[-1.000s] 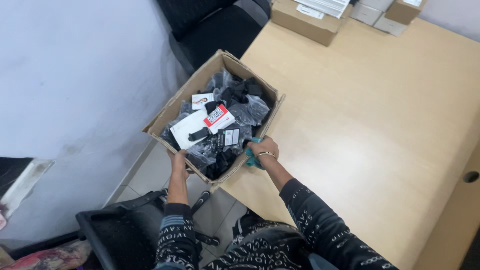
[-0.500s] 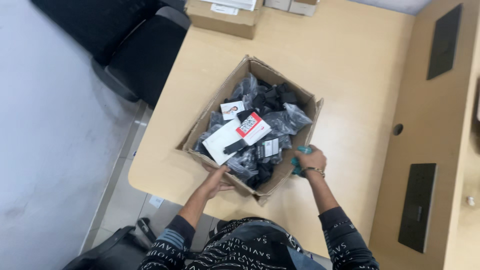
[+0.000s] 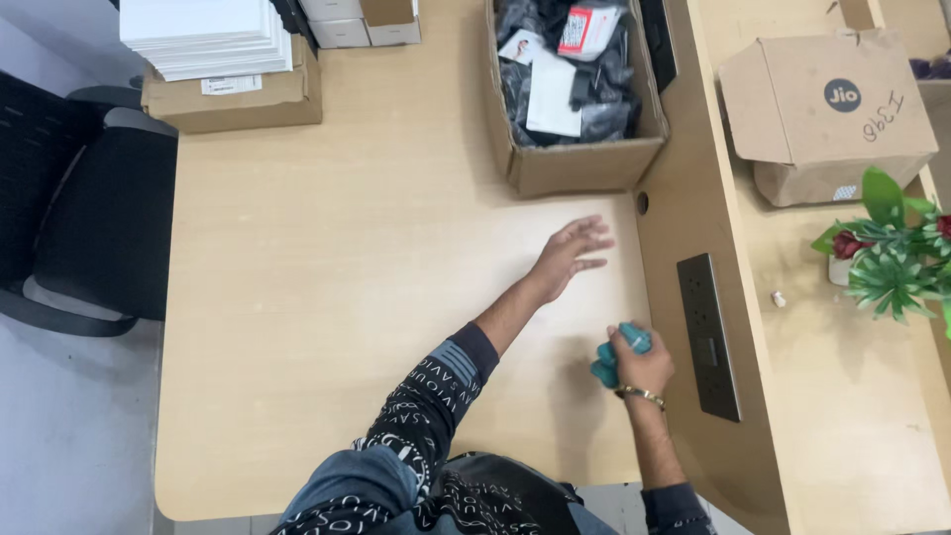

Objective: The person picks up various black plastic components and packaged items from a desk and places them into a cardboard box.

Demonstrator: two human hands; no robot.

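The right hand [image 3: 642,365] is gripping one teal object [image 3: 616,355], perhaps a cloth, with closed fingers. The left hand [image 3: 570,250] is hovering over the worktop [image 3: 327,297], five fingers spread open, near one open cardboard box [image 3: 580,163].

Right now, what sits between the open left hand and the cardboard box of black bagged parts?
Nothing: in the head view only bare table separates the left hand from the cardboard box.

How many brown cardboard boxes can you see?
3: open box of black parts top centre, box under white stack top left, box on right ledge. Others may lie beyond the frame.
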